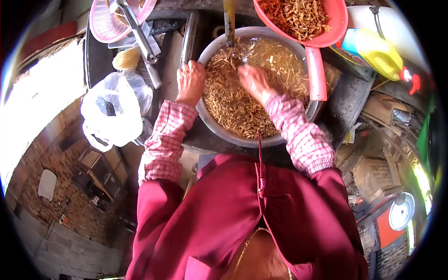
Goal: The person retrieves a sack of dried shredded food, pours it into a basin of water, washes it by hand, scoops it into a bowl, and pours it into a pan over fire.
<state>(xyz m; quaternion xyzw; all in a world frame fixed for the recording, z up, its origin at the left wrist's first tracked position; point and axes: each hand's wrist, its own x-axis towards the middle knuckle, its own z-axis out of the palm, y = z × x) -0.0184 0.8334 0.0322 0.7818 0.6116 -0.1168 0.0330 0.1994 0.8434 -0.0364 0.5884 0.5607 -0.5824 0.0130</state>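
A wide metal basin point(201, 114) holds brown, shredded dried strips point(233, 109) in cloudy water point(275, 49). My left hand point(190, 81) is closed over the basin's left rim, fingers bent with their tips out of sight. Inside the basin, my right hand point(255, 83) is at the surface of the strips with its fingers curled together. What lies under those fingers is hidden. A pipe-like yellowish rod point(229, 21) comes down at the basin's far edge, beside the wet strips.
A pink handled strainer point(317, 70) with more strips overlaps the basin's right rim. Beyond it lies a yellow bottle point(380, 53) with a red nozzle. At left are a white plastic bag point(112, 112), a tan sponge-like lump point(126, 59), metal tongs point(135, 35) and a pink basket point(107, 28).
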